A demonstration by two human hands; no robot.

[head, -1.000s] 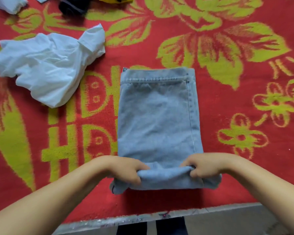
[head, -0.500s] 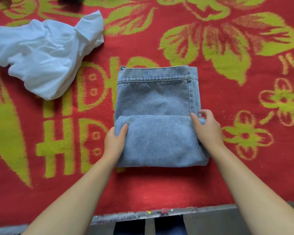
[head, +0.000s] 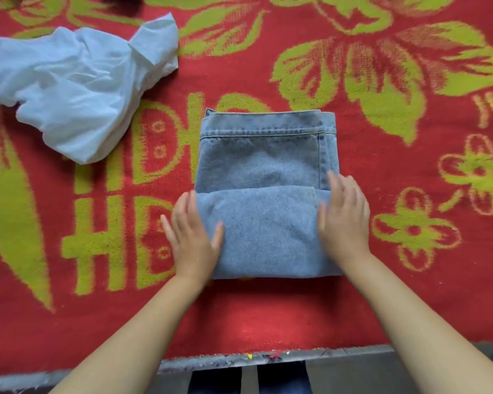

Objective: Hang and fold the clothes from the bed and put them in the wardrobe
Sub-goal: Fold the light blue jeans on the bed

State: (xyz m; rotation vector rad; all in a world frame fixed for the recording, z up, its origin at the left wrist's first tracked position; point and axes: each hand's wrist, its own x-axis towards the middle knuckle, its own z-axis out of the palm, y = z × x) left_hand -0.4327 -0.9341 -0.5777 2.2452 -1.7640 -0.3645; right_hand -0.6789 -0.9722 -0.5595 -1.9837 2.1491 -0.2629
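Both hands — left hand (head: 192, 237), right hand (head: 343, 220) — spread flat on the folded jeans (head: 265, 194); thick, stiff denim — I'd scoop underneath the sides.

Faded matt denim jeans (head: 264, 194), crumpled thin white cloth (head: 74, 89), fuzzy woven blanket (head: 382, 172)

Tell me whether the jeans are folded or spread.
Folded: the jeans form a compact rectangle, their near flap doubled over the rest.
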